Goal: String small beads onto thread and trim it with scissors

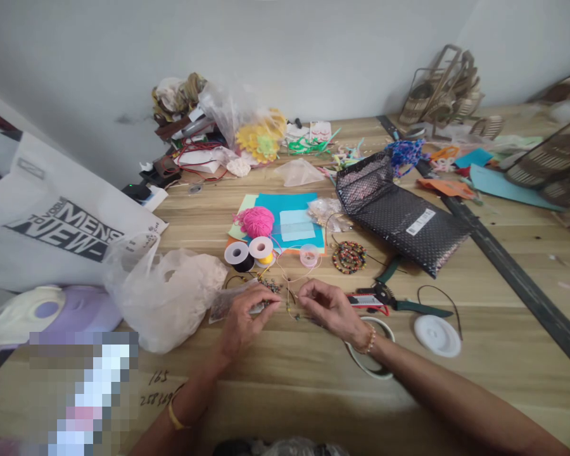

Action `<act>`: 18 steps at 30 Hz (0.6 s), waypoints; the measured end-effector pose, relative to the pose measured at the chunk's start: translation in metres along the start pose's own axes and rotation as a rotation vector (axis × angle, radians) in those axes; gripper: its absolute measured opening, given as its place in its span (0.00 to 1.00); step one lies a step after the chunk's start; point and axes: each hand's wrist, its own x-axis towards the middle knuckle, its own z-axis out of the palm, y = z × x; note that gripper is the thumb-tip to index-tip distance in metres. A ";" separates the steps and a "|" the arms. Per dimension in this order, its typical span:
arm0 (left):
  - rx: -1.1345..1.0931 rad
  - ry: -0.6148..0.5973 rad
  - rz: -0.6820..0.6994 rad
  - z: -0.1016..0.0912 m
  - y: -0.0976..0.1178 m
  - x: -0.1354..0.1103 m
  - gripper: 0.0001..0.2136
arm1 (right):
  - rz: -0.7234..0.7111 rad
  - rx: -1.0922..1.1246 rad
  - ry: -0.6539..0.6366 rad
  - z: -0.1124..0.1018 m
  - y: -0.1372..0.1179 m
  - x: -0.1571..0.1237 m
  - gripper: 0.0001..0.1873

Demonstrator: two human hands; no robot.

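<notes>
My left hand (249,316) is closed in a pinch, thumb against fingertips; what lies between them is too small to make out. Facing it, my right hand (330,307) pinches at a thin light cord (290,306) that carries a few small beads and hangs in the gap between the hands. Loose small dark beads (270,283) lie just beyond my left fingertips, by a small clear bag (221,304) partly under that hand. A small clear pink spool (308,255) stands behind, with pale cord looping near it. A coiled multicoloured bead strand (349,257) lies beyond my right hand.
Pruning shears (384,292), a utility knife (363,300), a tape roll (384,367) and a white spool (437,335) lie to the right. Black and yellow thread spools (238,254), pink yarn (256,221) and a black bubble mailer (403,215) are behind. A plastic bag (166,297) stands left.
</notes>
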 end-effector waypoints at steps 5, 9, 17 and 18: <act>0.250 -0.135 0.105 -0.013 -0.018 -0.001 0.04 | -0.001 0.121 0.023 -0.002 -0.005 -0.001 0.16; 0.404 -0.291 0.125 -0.018 -0.021 -0.002 0.06 | 0.010 0.125 -0.011 -0.001 -0.003 -0.002 0.16; 0.545 -0.395 0.159 -0.016 -0.015 -0.002 0.08 | 0.028 0.090 -0.021 -0.001 0.004 0.001 0.17; 0.548 -0.395 0.164 -0.015 -0.016 -0.002 0.08 | 0.030 0.090 -0.020 -0.001 0.004 0.001 0.17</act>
